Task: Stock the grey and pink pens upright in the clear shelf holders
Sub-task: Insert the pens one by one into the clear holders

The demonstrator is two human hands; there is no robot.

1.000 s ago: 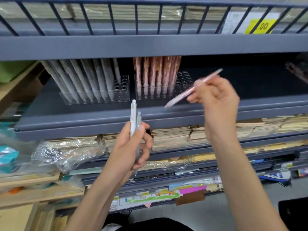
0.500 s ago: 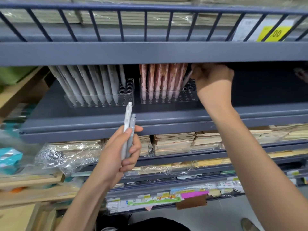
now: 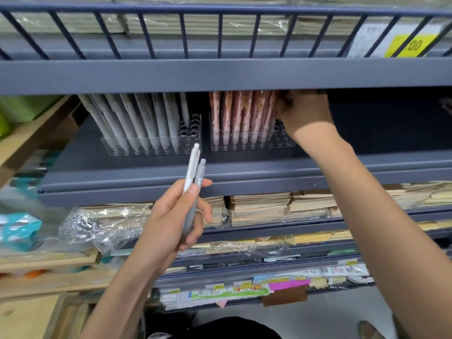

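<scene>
My left hand [image 3: 175, 216] is closed around two grey pens [image 3: 193, 177], held upright below the front lip of the grey shelf. A clear holder [image 3: 156, 146] on that shelf carries a row of grey pens [image 3: 144, 118]. Beside it on the right, a second clear holder [image 3: 281, 143] carries pink pens [image 3: 241, 116]. My right hand [image 3: 305, 113] reaches under the upper shelf and presses against the right end of the pink row. Whatever its fingers hold is hidden behind the hand and the shelf edge.
A railed upper shelf [image 3: 220, 74] hangs low over the holders, with a yellow price tag [image 3: 413, 45] at the right. Lower shelves hold wrapped paper stacks [image 3: 259, 207] and plastic film [image 3: 102, 226]. Wooden racks [image 3: 36, 133] stand at the left.
My right hand carried a pink pen from in front of the shelf up into the pink holder's right end, where the pen is now hidden. The left hand stays put with its grey pens.
</scene>
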